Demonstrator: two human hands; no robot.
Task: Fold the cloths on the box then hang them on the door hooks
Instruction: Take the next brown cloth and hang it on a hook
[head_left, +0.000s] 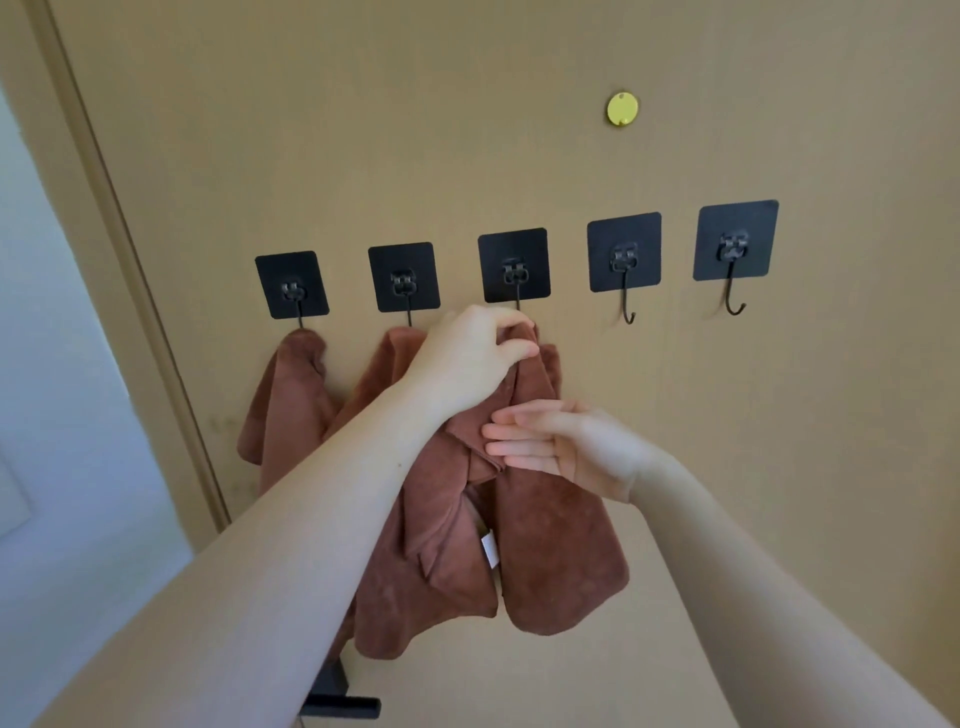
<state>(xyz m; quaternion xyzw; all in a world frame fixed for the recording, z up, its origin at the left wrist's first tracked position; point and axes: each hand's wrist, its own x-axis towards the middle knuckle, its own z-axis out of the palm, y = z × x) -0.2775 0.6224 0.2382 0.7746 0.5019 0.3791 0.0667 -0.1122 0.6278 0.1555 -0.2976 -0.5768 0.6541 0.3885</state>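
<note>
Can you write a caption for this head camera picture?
Left hand hangs a brown cloth on the middle hook.

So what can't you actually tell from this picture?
- Third hook, head view: its tip is hidden behind the left hand, so whether the cloth is already on it is unclear.
- Second cloth: mostly covered by the left forearm.
- Box for folding: out of frame.
- Black object at the bottom edge: partly behind the arm, unidentifiable.
- White tag on the cloth: too small to read.
- Right hand: open, touching the cloth.
</note>
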